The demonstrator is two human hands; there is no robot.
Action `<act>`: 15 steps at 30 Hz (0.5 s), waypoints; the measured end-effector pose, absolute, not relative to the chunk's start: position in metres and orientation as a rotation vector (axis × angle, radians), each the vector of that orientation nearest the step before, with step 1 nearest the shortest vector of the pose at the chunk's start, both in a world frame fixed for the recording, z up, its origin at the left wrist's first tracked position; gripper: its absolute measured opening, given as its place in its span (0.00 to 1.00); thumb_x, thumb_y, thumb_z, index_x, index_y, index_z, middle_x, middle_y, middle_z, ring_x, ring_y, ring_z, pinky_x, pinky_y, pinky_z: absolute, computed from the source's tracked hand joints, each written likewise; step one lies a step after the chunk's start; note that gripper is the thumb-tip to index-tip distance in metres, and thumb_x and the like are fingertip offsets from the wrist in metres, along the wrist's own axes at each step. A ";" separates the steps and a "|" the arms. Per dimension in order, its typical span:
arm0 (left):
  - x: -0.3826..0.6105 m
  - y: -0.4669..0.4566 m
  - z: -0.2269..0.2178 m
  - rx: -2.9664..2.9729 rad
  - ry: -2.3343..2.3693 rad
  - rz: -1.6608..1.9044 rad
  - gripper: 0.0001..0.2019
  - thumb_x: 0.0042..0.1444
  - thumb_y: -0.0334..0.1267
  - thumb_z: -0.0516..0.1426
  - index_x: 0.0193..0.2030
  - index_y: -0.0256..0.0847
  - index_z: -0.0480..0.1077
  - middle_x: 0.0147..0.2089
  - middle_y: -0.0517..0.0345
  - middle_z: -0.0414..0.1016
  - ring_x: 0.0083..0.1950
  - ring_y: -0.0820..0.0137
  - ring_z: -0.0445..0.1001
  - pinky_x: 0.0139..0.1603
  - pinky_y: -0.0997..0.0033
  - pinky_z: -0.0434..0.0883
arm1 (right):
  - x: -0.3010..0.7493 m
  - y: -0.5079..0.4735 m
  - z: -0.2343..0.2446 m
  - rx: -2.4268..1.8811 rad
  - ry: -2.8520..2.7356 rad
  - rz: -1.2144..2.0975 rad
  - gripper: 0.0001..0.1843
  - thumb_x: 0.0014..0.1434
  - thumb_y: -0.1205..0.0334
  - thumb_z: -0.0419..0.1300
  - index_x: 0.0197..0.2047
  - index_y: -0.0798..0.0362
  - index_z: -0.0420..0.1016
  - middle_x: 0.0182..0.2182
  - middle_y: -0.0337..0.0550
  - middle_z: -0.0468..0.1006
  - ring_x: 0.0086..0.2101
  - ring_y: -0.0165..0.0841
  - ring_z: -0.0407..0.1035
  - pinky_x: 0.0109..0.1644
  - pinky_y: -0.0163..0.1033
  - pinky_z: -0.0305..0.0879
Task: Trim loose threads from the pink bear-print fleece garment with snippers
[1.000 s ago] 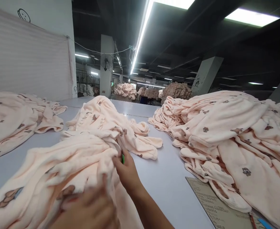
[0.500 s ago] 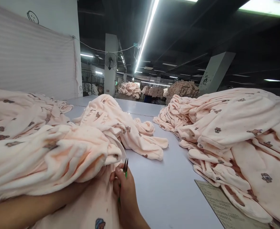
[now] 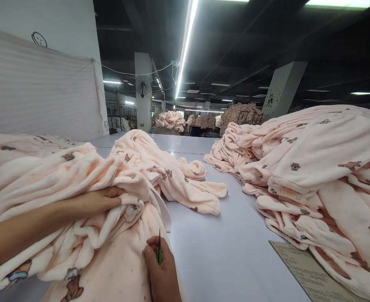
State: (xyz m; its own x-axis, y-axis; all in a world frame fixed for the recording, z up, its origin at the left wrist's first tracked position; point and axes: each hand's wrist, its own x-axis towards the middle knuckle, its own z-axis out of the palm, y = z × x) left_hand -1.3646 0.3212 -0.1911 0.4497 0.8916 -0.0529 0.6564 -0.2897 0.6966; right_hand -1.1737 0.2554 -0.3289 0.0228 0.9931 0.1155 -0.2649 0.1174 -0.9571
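Observation:
A pale pink fleece garment [image 3: 118, 239] printed with small brown bears lies bunched in front of me, one flat layer hanging toward me. My left hand [image 3: 104, 199] reaches in from the left and grips a fold of it, the fingertips partly sunk in the cloth. Lower down, beside the garment's right edge, my right hand [image 3: 162, 266] is closed around a pair of thread snips [image 3: 159, 251] with green handles. Their pointed blades stick upward. Just beyond, a sleeve-like part of a pink fleece piece [image 3: 200, 197] lies on the table [image 3: 229, 247].
A tall heap of similar pink garments [image 3: 326, 155] covers the table's right side. Partly under it lies a printed sheet [image 3: 293, 268]. More pink fleece [image 3: 21, 147] is piled at the left, near a hanging cloth [image 3: 40, 88]. Several garment heaps [image 3: 170, 121] stand farther back.
My left hand, formerly hidden under the bundle, now shows on top of the cloth, with the bundle turned and refolded. My right hand has moved slightly down with the snips, away from the fabric edge.

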 end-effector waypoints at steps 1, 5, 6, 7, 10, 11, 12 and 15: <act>-1.362 0.319 -0.189 2.010 1.257 0.456 0.15 0.58 0.44 0.49 0.43 0.43 0.73 0.39 0.59 0.78 0.43 0.67 0.73 0.51 0.70 0.69 | -1.175 0.261 -0.322 -0.920 -1.073 1.227 0.08 0.53 0.58 0.60 0.36 0.52 0.71 0.31 0.39 0.74 0.36 0.34 0.69 0.43 0.35 0.63; -1.356 0.315 -0.187 1.929 1.194 0.447 0.15 0.58 0.44 0.49 0.44 0.44 0.73 0.40 0.58 0.77 0.42 0.65 0.74 0.46 0.70 0.71 | -1.195 0.295 -0.296 -0.806 -1.118 1.232 0.17 0.55 0.61 0.59 0.49 0.51 0.70 0.46 0.42 0.73 0.48 0.35 0.66 0.50 0.36 0.61; -1.356 0.316 -0.188 1.927 1.186 0.444 0.15 0.57 0.45 0.49 0.45 0.43 0.72 0.39 0.57 0.77 0.42 0.65 0.74 0.46 0.70 0.71 | -1.201 0.302 -0.294 -0.768 -1.122 1.238 0.17 0.54 0.62 0.58 0.48 0.52 0.70 0.46 0.42 0.73 0.48 0.35 0.66 0.50 0.36 0.62; -1.357 0.318 -0.189 1.933 1.190 0.443 0.16 0.57 0.46 0.49 0.45 0.42 0.72 0.39 0.57 0.77 0.43 0.65 0.74 0.46 0.70 0.71 | -1.207 0.307 -0.292 -0.735 -1.125 1.245 0.15 0.54 0.62 0.58 0.46 0.53 0.71 0.45 0.42 0.74 0.47 0.36 0.67 0.49 0.36 0.63; -1.360 0.323 -0.194 1.987 1.267 0.459 0.16 0.55 0.43 0.50 0.46 0.39 0.70 0.42 0.56 0.77 0.47 0.62 0.73 0.52 0.67 0.68 | -1.210 0.308 -0.297 -0.663 -1.120 1.262 0.12 0.55 0.59 0.58 0.41 0.54 0.73 0.38 0.41 0.76 0.41 0.36 0.69 0.47 0.38 0.64; -1.360 0.324 -0.196 2.014 1.305 0.479 0.16 0.53 0.41 0.50 0.46 0.39 0.69 0.45 0.56 0.76 0.51 0.62 0.71 0.55 0.66 0.65 | -1.206 0.304 -0.300 -0.647 -1.110 1.270 0.12 0.55 0.57 0.59 0.41 0.54 0.73 0.36 0.41 0.76 0.40 0.36 0.68 0.47 0.39 0.64; -1.360 0.324 -0.197 2.043 1.338 0.504 0.17 0.51 0.38 0.50 0.48 0.40 0.68 0.49 0.57 0.74 0.55 0.62 0.67 0.59 0.66 0.61 | -1.201 0.299 -0.303 -0.636 -1.093 1.284 0.13 0.55 0.55 0.59 0.40 0.54 0.73 0.35 0.41 0.76 0.39 0.36 0.68 0.46 0.38 0.64; -1.359 0.324 -0.202 2.091 1.416 0.506 0.17 0.49 0.36 0.48 0.46 0.40 0.69 0.49 0.59 0.73 0.54 0.64 0.67 0.59 0.68 0.60 | -1.186 0.285 -0.309 -0.634 -1.011 1.345 0.13 0.56 0.51 0.58 0.35 0.53 0.72 0.27 0.39 0.72 0.30 0.32 0.65 0.32 0.34 0.63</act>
State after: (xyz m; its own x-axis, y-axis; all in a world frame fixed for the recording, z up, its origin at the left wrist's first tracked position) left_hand -1.3590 0.3238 -0.2024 0.3716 0.9284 -0.0004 0.7176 -0.2870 0.6345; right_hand -1.1857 0.2854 -0.3089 -0.0730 0.9717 0.2246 -0.4863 0.1619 -0.8586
